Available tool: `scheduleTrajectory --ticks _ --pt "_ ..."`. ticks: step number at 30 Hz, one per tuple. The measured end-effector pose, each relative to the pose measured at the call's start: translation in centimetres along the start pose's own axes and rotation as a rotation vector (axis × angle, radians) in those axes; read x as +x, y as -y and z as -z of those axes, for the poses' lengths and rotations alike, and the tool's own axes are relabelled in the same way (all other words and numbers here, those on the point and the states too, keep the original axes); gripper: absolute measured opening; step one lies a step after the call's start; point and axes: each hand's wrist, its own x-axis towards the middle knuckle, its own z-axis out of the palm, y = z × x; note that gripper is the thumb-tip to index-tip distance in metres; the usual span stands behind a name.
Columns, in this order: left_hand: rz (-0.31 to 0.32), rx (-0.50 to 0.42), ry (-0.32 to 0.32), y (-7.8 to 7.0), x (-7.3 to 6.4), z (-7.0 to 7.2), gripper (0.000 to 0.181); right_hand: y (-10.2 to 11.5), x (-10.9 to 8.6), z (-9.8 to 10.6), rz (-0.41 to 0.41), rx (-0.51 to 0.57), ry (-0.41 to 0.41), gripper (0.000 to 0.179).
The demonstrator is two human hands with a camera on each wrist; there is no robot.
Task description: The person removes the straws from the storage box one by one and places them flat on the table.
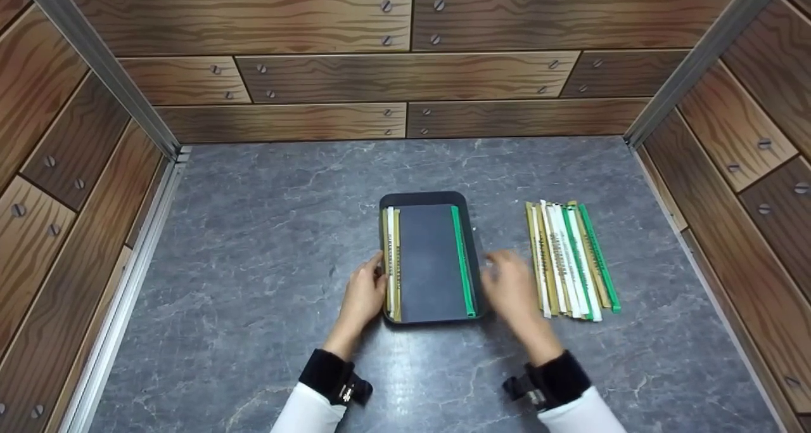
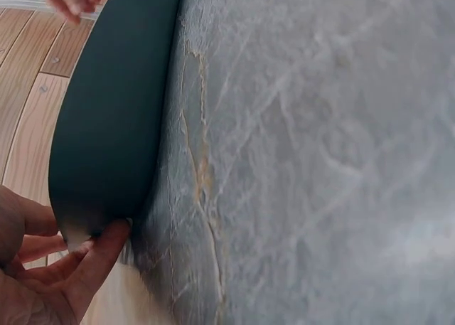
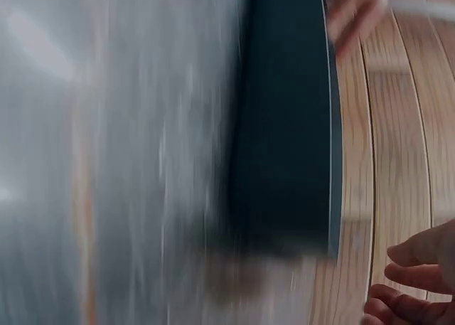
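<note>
A dark rectangular tray [image 1: 427,262] lies on the grey table in the head view. Along its left inner side are several slim white and tan printed sticks [image 1: 391,262], and one green stick [image 1: 463,262] lies along the right side. My left hand [image 1: 366,292] pinches the tray's left edge; the left wrist view shows thumb and fingers around the tray's end. Just off the tray's right side is my right hand [image 1: 512,288], blurred, fingers loosely bent and holding nothing. The right wrist view has that hand [image 3: 419,275] apart from the tray's dark wall [image 3: 284,126].
To the right of the tray, a row of white, tan and green slim sticks [image 1: 567,262] lies side by side on the table [image 1: 266,243]. Wood-patterned panels [image 1: 405,78] stand at the back and both sides, with metal rails [image 1: 127,281] at the corners.
</note>
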Motion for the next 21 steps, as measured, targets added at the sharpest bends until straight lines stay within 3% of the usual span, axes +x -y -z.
scheduleTrajectory --ticks 6,12,16,21 --pt "0.018 -0.031 0.000 0.2 0.0 0.0 0.048 3.6 -0.8 -2.0 -0.063 0.011 0.225 0.039" --pt "0.027 -0.051 0.011 0.3 0.1 0.0 0.048 4.4 -1.1 -3.4 -0.113 -0.103 0.373 0.052" --pt "0.043 -0.053 0.017 0.3 0.1 0.0 0.049 4.3 -1.3 -4.2 -0.053 -0.162 0.411 0.053" --pt "0.057 -0.076 0.030 0.1 0.2 0.0 0.049 3.9 -1.6 -5.0 0.041 -0.203 0.349 0.042"
